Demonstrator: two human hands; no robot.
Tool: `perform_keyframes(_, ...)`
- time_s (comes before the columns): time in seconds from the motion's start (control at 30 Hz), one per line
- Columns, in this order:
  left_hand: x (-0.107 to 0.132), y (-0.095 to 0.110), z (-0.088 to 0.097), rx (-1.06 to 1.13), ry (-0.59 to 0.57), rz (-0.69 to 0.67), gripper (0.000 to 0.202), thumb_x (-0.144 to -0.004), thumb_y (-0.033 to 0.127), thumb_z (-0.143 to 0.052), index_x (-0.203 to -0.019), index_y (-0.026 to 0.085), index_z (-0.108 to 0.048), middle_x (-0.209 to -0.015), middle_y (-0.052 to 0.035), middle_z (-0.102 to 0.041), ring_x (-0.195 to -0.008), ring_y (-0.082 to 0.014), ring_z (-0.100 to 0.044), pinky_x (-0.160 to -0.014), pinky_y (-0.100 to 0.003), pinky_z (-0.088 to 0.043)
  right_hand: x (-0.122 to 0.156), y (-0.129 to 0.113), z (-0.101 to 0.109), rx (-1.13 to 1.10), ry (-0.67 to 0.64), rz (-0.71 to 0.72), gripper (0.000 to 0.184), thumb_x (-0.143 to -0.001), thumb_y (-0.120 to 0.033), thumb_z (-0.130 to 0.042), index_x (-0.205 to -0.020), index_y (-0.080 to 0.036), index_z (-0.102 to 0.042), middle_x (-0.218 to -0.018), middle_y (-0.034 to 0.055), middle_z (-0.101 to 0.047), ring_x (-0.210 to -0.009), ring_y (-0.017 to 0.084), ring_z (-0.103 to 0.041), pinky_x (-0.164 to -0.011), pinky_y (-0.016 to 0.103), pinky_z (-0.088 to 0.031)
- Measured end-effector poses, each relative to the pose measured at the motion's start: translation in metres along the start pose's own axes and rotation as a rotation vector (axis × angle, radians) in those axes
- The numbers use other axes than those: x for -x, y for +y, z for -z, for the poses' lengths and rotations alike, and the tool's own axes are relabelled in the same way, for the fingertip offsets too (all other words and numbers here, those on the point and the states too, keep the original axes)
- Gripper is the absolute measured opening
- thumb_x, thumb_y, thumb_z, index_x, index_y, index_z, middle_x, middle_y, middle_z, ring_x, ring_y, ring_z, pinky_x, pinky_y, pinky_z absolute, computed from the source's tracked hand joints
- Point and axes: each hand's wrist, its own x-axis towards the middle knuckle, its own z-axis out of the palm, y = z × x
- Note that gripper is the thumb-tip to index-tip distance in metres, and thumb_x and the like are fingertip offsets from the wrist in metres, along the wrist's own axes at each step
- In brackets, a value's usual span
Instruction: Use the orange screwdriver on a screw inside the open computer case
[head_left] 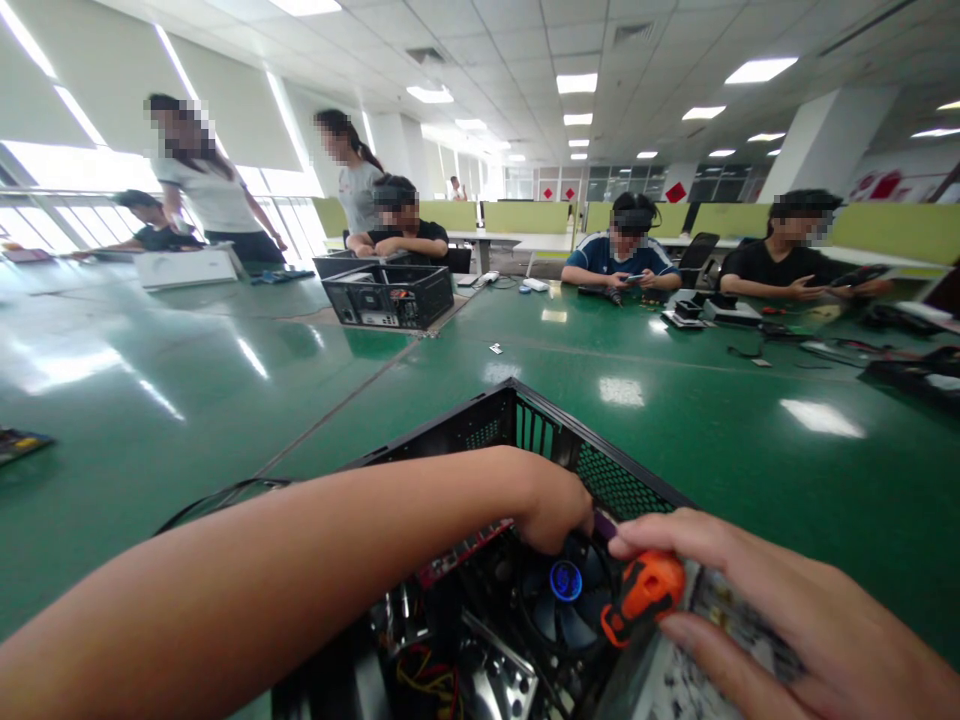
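Note:
An open black computer case (540,425) lies on the green table in front of me, its fan (564,590) with a blue hub showing inside. My left hand (551,500) reaches down into the case above the fan, fingers curled and partly hidden. My right hand (780,620) grips an orange-and-black screwdriver (641,595) by its handle, the tool pointing toward the left hand. A red circuit board edge (465,550) and yellow wires (424,675) lie inside the case.
A second black case (390,295) stands farther back on the green table (187,400). Several people sit or stand around the far side with tools and parts. A black cable (217,495) runs at my left; a board (22,443) lies at the left edge.

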Motion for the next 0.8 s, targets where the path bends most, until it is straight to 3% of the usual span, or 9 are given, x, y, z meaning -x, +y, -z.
perform_keyframes(0.2, 0.004, 0.0, 0.002, 0.017, 0.001, -0.012, 0.047, -0.072, 0.015, -0.058, -0.116, 0.02, -0.073, -0.099, -0.0075, -0.076, -0.083, -0.0231, -0.065, -0.069, -0.032, -0.049, -0.001, 0.014, 0.009, 0.076, -0.077, 0.0, 0.031, -0.097, -0.034, -0.058, -0.128, -0.034, -0.059, -0.11, -0.0014, -0.077, -0.086, 0.016, -0.078, -0.075, 0.02, -0.065)
perform_keyframes(0.33, 0.003, 0.0, 0.003, 0.011, -0.003, 0.008, 0.049, -0.073, 0.017, -0.058, -0.119, 0.02, -0.072, -0.1, -0.0073, -0.076, -0.085, -0.0227, -0.066, -0.071, -0.032, -0.048, -0.008, 0.015, 0.004, 0.058, -0.069, 0.023, 0.028, -0.096, -0.028, -0.057, -0.123, -0.031, -0.06, -0.11, 0.0002, -0.076, -0.089, 0.017, -0.078, -0.084, 0.027, -0.065)
perform_keyframes(0.5, 0.003, 0.0, 0.003, 0.024, 0.003, 0.025, 0.048, -0.07, 0.017, -0.06, -0.116, 0.022, -0.073, -0.097, -0.0064, -0.076, -0.081, -0.0227, -0.065, -0.069, -0.032, -0.048, -0.008, 0.016, 0.0, 0.054, -0.076, 0.004, 0.028, -0.094, -0.029, -0.059, -0.122, -0.03, -0.062, -0.11, 0.0016, -0.076, -0.093, 0.018, -0.077, -0.065, 0.022, -0.065)
perform_keyframes(0.63, 0.004, 0.0, 0.002, 0.024, -0.002, 0.03, 0.05, -0.07, 0.017, -0.059, -0.118, 0.022, -0.073, -0.1, -0.007, -0.076, -0.082, -0.0224, -0.065, -0.069, -0.032, -0.048, -0.006, 0.017, 0.001, 0.045, -0.113, 0.007, 0.029, -0.096, -0.029, -0.058, -0.124, -0.03, -0.059, -0.112, 0.001, -0.075, -0.096, 0.017, -0.077, -0.077, 0.025, -0.065)
perform_keyframes(0.8, 0.004, -0.001, 0.001, 0.037, 0.033, 0.014, 0.048, -0.068, 0.016, -0.06, -0.114, 0.022, -0.074, -0.096, -0.0067, -0.076, -0.082, -0.0229, -0.065, -0.07, -0.032, -0.049, -0.009, 0.011, 0.0, 0.045, -0.124, 0.005, 0.027, -0.096, -0.028, -0.056, -0.123, -0.029, -0.059, -0.111, 0.0013, -0.076, -0.097, 0.016, -0.076, -0.064, 0.021, -0.064)
